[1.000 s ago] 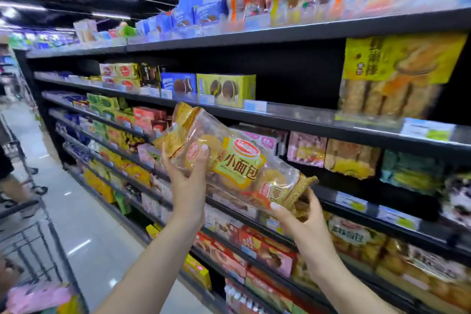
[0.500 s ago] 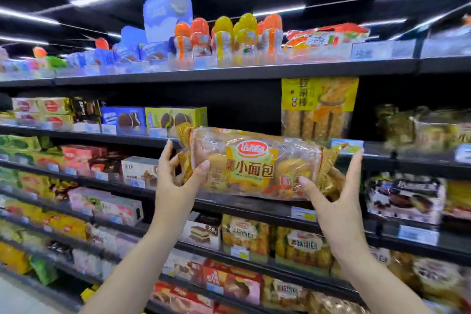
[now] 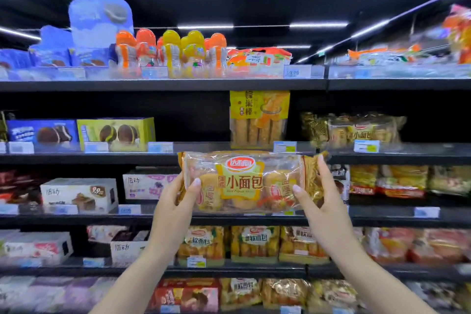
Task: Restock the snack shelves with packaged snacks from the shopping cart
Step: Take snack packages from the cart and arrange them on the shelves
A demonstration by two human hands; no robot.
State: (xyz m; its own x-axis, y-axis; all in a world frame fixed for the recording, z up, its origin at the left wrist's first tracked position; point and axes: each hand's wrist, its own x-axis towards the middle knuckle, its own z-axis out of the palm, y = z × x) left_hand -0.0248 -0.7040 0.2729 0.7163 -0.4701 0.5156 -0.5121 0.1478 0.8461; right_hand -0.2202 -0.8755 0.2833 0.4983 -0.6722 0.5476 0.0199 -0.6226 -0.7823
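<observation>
**Bread pack held level before shelf edge**

Head view: clear plastic pack of small golden breads with yellow label [image 3: 246,181] spans between left hand [image 3: 175,201] and right hand [image 3: 319,196], each gripping one end. Black shelf rail [image 3: 102,158] directly behind; matching bread pack [image 3: 362,130] upper right. Long axis horizontal, label facing camera.

A: What stands on the black metal shelves [image 3: 163,84]?

B: On the second shelf, a blue cake box [image 3: 42,132] just beside a yellow-green one [image 3: 116,132]. Further right, a tall yellow breadstick bag [image 3: 259,117] and clear bread packs [image 3: 356,129].
</observation>
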